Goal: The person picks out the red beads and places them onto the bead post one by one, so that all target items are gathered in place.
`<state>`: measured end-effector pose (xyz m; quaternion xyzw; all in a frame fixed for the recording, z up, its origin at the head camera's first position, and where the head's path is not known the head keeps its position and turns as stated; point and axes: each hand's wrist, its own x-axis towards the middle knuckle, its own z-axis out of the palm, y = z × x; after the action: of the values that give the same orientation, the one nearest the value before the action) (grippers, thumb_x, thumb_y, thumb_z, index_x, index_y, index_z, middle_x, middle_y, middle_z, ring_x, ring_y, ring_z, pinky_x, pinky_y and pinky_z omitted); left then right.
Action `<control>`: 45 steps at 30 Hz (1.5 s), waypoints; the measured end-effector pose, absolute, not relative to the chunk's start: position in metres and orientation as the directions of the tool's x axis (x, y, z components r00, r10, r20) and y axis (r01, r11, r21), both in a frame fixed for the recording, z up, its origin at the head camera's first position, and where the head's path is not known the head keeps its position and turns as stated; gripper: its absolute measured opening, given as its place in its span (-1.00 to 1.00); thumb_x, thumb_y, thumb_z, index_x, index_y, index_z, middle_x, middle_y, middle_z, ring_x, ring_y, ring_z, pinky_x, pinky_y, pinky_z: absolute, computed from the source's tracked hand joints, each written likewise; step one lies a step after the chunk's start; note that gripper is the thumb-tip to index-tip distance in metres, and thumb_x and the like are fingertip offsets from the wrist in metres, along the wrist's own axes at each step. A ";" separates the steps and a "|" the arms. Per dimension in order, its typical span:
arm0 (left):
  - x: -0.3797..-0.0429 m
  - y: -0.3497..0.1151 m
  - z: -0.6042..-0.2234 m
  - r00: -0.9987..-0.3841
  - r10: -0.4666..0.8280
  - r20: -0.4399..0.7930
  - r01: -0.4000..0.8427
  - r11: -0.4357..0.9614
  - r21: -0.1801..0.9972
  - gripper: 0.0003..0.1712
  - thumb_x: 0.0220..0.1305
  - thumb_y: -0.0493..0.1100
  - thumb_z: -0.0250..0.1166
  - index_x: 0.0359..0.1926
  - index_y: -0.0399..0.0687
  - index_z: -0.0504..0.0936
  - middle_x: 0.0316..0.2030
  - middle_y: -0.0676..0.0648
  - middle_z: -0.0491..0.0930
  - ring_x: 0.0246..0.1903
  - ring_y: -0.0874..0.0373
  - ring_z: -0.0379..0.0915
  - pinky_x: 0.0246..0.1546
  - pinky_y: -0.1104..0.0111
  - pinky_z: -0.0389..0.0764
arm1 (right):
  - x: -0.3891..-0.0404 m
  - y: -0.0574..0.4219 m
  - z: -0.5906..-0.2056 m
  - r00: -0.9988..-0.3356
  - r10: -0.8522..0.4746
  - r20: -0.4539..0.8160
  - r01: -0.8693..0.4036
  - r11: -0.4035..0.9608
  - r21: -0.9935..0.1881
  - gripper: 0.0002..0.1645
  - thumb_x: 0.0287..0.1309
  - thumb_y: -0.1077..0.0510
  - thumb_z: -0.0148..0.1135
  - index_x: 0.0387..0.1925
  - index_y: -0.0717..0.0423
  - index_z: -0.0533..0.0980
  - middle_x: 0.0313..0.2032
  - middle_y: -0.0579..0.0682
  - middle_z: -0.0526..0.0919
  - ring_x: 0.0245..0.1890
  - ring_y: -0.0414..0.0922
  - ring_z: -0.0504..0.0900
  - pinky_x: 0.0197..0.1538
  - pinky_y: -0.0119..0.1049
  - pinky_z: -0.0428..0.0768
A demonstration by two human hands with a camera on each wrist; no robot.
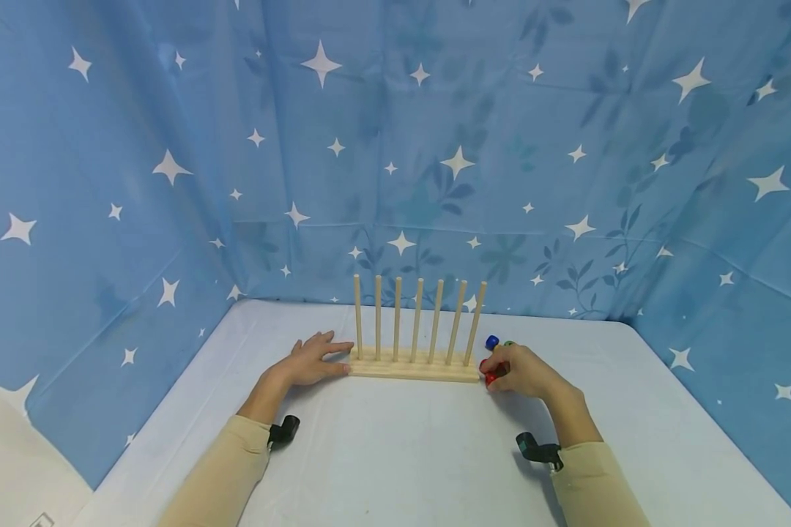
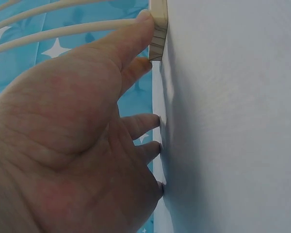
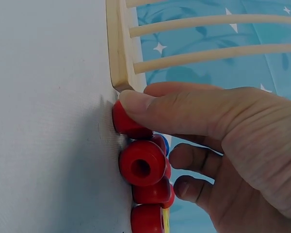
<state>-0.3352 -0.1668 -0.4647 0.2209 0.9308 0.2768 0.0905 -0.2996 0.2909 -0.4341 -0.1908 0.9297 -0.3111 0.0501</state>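
A wooden rack (image 1: 414,371) with a row of several upright pegs (image 1: 398,318) stands on the white table. At its left end my left hand (image 1: 310,362) has its fingers spread. Thumb and index fingertip touch the end of the base in the left wrist view, and the other fingertips rest on the table. Beside the right end my right hand (image 1: 527,372) pinches a red bead (image 3: 128,122) between thumb and index finger. The bead sits low by the base corner. More red beads (image 3: 142,163), one showing its hole, lie next to it, partly hidden by my fingers.
A blue bead (image 1: 492,342) and a green bead (image 1: 509,342) lie just behind my right hand. A bit of yellow (image 3: 166,221) shows among the red beads. Blue curtain (image 1: 395,146) with white stars encloses the table (image 1: 395,454) at back and sides.
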 end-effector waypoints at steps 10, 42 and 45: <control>-0.337 -0.166 -0.464 -0.880 0.470 -0.067 0.359 0.750 0.556 -0.24 0.46 0.27 0.23 0.56 0.15 0.36 0.63 -0.38 -0.05 0.63 -0.40 -0.33 0.48 -0.45 -0.35 | -0.299 0.287 -0.432 -0.934 -0.357 -0.004 -0.292 0.773 -0.563 -0.69 -0.04 0.27 0.65 -0.18 0.12 0.79 -0.28 -0.01 0.66 -0.23 -0.10 0.55 -0.24 -0.34 0.62; -0.335 -0.168 -0.465 -0.881 0.470 -0.061 0.360 0.748 0.557 -0.25 0.46 0.24 0.24 0.54 0.10 0.40 0.62 -0.39 -0.04 0.62 -0.43 -0.32 0.47 -0.46 -0.35 | -0.299 0.286 -0.422 -0.921 -0.242 0.306 -0.378 0.746 -0.548 -0.64 0.22 0.29 0.46 0.06 0.24 0.67 -0.13 0.08 0.76 -0.17 -0.01 0.71 -0.02 0.01 0.73; -0.335 -0.168 -0.465 -0.878 0.474 -0.058 0.365 0.744 0.559 -0.24 0.47 0.25 0.24 0.54 0.08 0.39 0.62 -0.40 -0.05 0.61 -0.44 -0.32 0.46 -0.47 -0.35 | -0.299 0.286 -0.421 -0.897 -0.196 0.395 -0.400 0.739 -0.542 -0.59 0.24 0.29 0.45 0.12 0.25 0.64 -0.11 0.13 0.76 -0.12 0.08 0.74 0.05 0.14 0.72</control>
<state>-0.3346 -0.1684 -0.4652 0.2260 0.9286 0.2772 0.0988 -0.2992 0.2861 -0.4214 -0.1620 0.9189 -0.3229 -0.1582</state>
